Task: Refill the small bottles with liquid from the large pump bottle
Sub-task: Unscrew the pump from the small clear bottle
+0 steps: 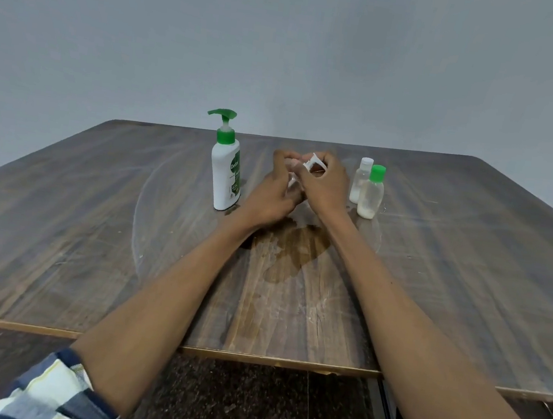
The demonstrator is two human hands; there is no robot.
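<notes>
The large pump bottle (225,169) stands upright on the counter (94,223), just left of the hands and well clear of a wet patch (292,252) near them. Two small bottles (367,190) stand capped at the right, each holding a little white liquid. The left hand (270,193) grips a third small clear bottle (292,180), mostly hidden, while the right hand (323,183) pinches its white cap (315,162); the step looks like uncapping, best done holding the bottle upright and steady.
</notes>
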